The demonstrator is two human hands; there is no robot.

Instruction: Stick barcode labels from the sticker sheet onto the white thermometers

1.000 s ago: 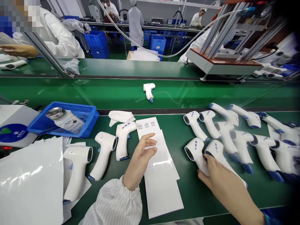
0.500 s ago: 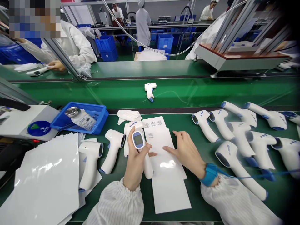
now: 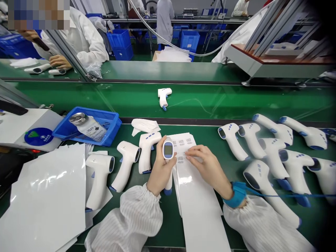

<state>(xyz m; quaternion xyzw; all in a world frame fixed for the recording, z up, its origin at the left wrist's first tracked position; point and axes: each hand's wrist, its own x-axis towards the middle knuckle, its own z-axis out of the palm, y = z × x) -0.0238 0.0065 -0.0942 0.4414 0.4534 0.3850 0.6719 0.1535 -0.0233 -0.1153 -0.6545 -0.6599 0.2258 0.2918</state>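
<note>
My left hand [image 3: 162, 171] is wrapped round a white infrared thermometer [image 3: 168, 149], its small grey screen facing me. Just right of it, my right hand [image 3: 207, 168] reaches over a stack of white label sheets [image 3: 194, 185]; its thumb and index fingertips are close together at the small printed labels near the top. Whether they pinch a label is too small to tell. Several white thermometers stand or lie left of my left hand, the closest one [image 3: 146, 150] beside it. A blue strap [image 3: 236, 194] circles my right wrist.
More thermometers [image 3: 273, 157] lie on the right. A blue tray [image 3: 112, 134] with a can and packet, and glossy white sheets [image 3: 52, 196], are at left. One thermometer [image 3: 164, 98] rests on the green belt [image 3: 126, 99]. A person in white [image 3: 89, 38] works across it.
My left hand has moved right and slightly up with the thermometer. My right hand's fingers have drawn together over the printed labels. The label sheets lie shifted and more spread lengthwise.
</note>
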